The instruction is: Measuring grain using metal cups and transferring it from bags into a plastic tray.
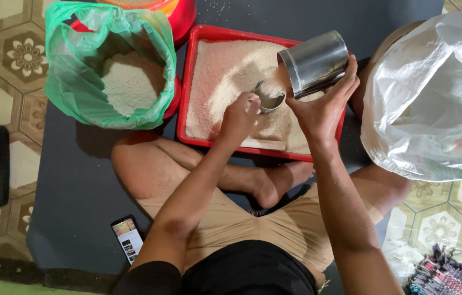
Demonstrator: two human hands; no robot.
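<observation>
A red rectangular tray (190,93) full of white rice lies on a dark mat in front of my crossed legs. My right hand (324,106) holds a large steel cup (315,62) tilted on its side, mouth toward the left, over the tray. Rice spills from it into a small steel cup (269,97) that my left hand (240,116) grips just above the rice.
A green plastic bag (75,82) of rice sits in a red bucket at the upper left. A big white plastic sack (433,104) stands at the right. A phone (128,238) lies on the mat by my left knee. Patterned floor tiles (7,60) surround the mat.
</observation>
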